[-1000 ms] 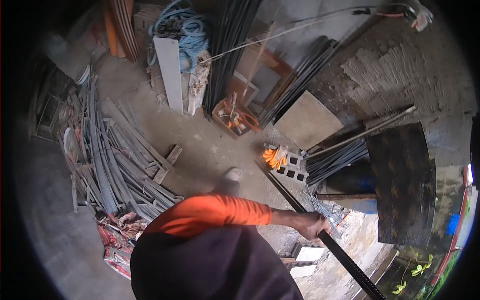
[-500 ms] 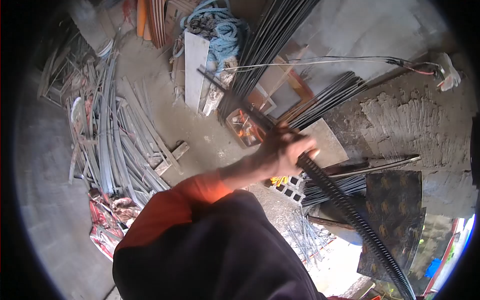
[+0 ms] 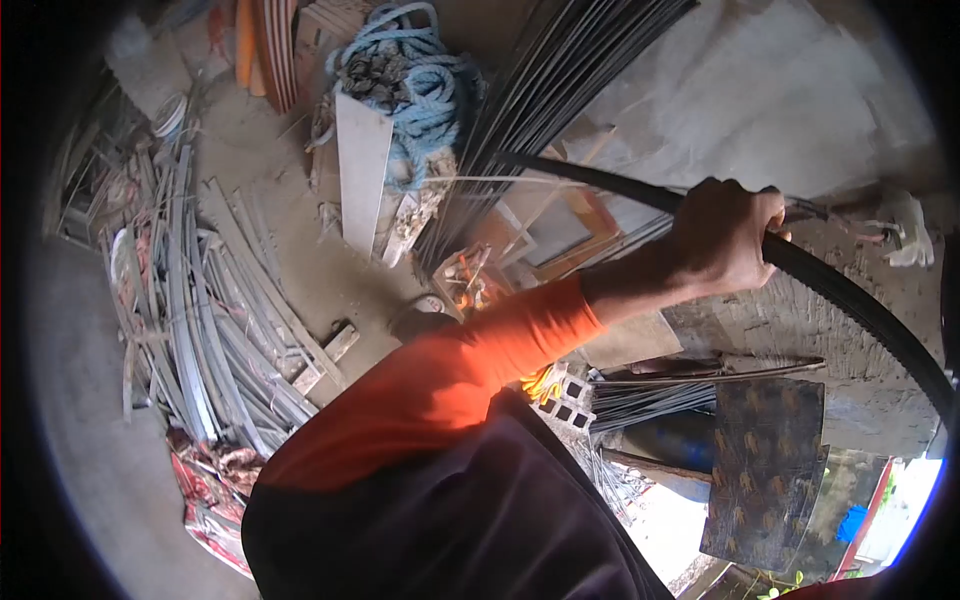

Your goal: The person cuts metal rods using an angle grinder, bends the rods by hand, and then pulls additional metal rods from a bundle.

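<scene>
My left hand (image 3: 725, 235), at the end of an orange sleeve (image 3: 520, 335), is closed in a fist around a long, dark, ribbed steel rebar (image 3: 860, 295). The bar crosses the upper right of the head view. Its far end tapers away in front of a stack of thin dark rods (image 3: 560, 90), and the near end runs out past the right edge. Whether the bar touches those rods I cannot tell. My right hand is out of view.
Long metal strips (image 3: 200, 300) lie heaped on the left. Blue rope (image 3: 430, 95) hangs behind a white board (image 3: 362, 170). A concrete block (image 3: 570, 405), more thin rods (image 3: 660, 405) and a dark patterned sheet (image 3: 765, 470) stand at lower right. Wires with a plastic bag (image 3: 908, 235) hang near the wall.
My left hand has moved up and to the right, carrying the rebar with it. The bar now lies at a flatter angle across the view. The background has shifted slightly left.
</scene>
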Motion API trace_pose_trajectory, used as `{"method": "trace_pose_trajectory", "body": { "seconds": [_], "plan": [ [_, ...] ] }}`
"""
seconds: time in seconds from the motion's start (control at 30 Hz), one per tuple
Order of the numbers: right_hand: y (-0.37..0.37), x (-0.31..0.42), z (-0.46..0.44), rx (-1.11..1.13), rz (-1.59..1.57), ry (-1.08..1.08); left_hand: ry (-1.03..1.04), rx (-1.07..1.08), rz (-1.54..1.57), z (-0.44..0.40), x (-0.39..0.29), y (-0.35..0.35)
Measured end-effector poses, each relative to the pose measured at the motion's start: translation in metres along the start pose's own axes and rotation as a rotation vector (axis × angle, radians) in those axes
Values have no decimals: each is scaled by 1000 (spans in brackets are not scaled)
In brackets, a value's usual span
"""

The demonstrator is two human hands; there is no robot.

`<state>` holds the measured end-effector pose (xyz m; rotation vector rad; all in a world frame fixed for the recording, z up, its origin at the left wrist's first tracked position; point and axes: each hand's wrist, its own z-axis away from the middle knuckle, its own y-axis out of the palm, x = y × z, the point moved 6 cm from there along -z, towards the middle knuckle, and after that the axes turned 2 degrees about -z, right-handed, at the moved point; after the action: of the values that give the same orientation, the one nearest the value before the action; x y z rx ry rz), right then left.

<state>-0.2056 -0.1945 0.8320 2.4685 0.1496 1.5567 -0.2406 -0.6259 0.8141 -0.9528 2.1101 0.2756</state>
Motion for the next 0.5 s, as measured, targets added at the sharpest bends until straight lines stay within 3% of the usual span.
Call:
{"method": "trace_pose_trajectory", "body": {
  "seconds": [0.13,0.23,0.4,0.5],
  "plan": [
    [77,-13,-24,-9,63,8,-99,79,90,-39,61,-3],
    [128,-13,-51,7,104,-1,-317,113,101,-62,113,0],
    [213,-28,-112,110,141,7,-313,-127,68,-61,205,-2],
    [265,-54,-141,185,123,19,-389,-137,-28,-41,261,-5]
  ]
}}
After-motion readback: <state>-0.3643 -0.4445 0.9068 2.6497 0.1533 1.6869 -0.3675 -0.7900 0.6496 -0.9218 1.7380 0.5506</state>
